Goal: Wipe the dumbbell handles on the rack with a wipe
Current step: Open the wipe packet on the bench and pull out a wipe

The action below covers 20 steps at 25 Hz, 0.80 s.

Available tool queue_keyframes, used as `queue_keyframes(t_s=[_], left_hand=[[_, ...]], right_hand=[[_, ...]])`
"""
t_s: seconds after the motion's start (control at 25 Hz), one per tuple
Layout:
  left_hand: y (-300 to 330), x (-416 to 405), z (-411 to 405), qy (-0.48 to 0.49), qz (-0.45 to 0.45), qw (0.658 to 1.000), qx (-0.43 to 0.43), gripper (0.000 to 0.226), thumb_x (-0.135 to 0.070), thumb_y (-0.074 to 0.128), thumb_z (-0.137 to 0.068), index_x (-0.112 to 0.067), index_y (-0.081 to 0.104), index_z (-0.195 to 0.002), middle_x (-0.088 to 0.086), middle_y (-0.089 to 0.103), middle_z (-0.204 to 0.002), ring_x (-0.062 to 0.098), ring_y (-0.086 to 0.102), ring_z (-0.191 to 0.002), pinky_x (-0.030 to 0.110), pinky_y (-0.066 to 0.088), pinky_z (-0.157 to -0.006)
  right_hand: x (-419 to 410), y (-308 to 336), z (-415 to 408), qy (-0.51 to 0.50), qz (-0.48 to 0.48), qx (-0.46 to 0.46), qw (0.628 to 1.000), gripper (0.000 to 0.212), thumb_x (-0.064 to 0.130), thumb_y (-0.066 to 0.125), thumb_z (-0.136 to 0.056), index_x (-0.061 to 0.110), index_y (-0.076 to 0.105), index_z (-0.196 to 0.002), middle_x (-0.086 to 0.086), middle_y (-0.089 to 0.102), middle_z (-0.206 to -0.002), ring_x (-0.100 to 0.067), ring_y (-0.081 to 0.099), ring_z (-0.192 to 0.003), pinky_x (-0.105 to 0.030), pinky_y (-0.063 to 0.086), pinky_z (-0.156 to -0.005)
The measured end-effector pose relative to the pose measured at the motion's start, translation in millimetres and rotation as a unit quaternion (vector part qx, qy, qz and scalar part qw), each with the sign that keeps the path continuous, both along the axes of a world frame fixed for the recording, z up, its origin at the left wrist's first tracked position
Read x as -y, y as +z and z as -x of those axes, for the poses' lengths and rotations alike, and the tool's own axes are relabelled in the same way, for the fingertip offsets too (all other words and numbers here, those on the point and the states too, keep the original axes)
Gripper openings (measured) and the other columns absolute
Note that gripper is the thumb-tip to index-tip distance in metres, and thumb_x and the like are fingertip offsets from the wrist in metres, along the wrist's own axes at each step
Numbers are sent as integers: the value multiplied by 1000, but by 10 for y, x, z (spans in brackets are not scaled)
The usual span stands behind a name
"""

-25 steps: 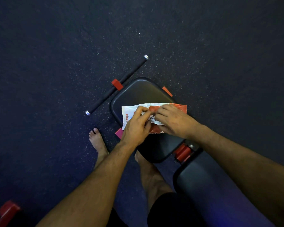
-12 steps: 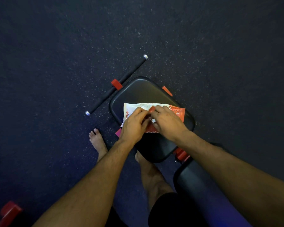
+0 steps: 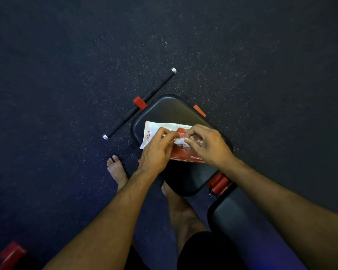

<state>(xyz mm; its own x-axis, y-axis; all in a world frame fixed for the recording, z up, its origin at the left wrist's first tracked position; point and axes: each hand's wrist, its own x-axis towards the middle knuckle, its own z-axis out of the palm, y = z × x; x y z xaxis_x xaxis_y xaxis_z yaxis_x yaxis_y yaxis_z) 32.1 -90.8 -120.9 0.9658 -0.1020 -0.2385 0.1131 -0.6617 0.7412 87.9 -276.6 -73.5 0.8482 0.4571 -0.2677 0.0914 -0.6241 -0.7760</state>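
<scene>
red and white wipe pack (image 3: 154, 131) lies on the bench seat (image 3: 170, 110). both hands have closed in since a moment ago: left hand (image 3: 156, 151) pinches its flap, right hand (image 3: 209, 145) pinches a white wipe (image 3: 180, 142) now poking out.

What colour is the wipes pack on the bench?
Red and white wipes pack, clearest in the head view.

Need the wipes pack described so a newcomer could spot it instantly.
Find the black padded bench seat in mid-frame. Lying across it, under the left hand and right hand, is the wipes pack: the only flat red-and-white packet there, against dark padding.
</scene>
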Motion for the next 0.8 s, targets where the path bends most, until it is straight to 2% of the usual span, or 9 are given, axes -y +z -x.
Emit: queue_keyframes(t_s=[0.08,0.2,0.36,0.48,0.56,0.64,0.72,0.8], left_hand=[[-10,-46,-3,-3,-16,1000,-6,26,-14,54,-99,-23,62,-122,-4,55,-120,17,58,-100,34,50,-63],[-53,-69,0,-8,-12,1000,-24,27,-11,56,-98,-21,64,-122,-3,56,-121,17,59,-101,34,52,-67],[-81,-48,3,-5,-1,999,-42,34,-13,60,-95,-20,62,-129,-5,58,-122,14,58,-106,36,53,-79],[-77,-33,-22,16,8,999,-45,30,-10,60,-94,-17,65,-122,-4,63,-116,15,59,-105,34,52,-83],[-75,-39,-36,28,27,998,-42,26,-4,62,-91,-14,68,-114,-2,66,-110,14,59,-102,29,49,-85],[-83,-57,-38,29,42,998,-42,22,-3,63,-90,-12,69,-109,-1,65,-106,13,58,-98,27,47,-84],[-89,-77,-28,21,52,997,-46,19,-5,65,-91,-13,69,-108,-2,63,-106,11,56,-96,25,46,-84],[-82,-81,-8,7,64,997,-41,18,-6,64,-91,-13,68,-107,-2,62,-107,11,56,-95,27,48,-85]], right_hand=[[-34,-9,-30,30,33,-1,999,8,21,68,-87,20,60,-85,8,60,-84,-9,57,-79,-25,47,-74],[-115,-61,-5,135,140,6,981,11,24,69,-85,22,59,-89,5,60,-90,-16,56,-88,-34,48,-81],[-270,-71,48,157,246,45,955,33,32,64,-85,20,59,-115,-1,57,-108,-22,53,-107,-41,43,-92],[-362,-58,61,168,281,55,943,36,36,59,-87,19,58,-119,-2,54,-115,-23,48,-111,-40,37,-95],[-364,-51,65,171,281,55,943,38,43,53,-86,18,62,-115,-2,55,-110,-22,48,-107,-39,37,-95],[-342,-49,73,139,250,20,958,42,49,41,-86,18,66,-98,-1,54,-94,-19,47,-96,-37,38,-92],[-331,-94,47,108,221,-4,969,43,47,30,-90,19,60,-77,1,50,-82,-17,45,-86,-37,41,-88],[-332,-146,-4,92,222,-6,971,42,40,26,-95,19,55,-74,-2,53,-79,-20,48,-82,-42,43,-85]])
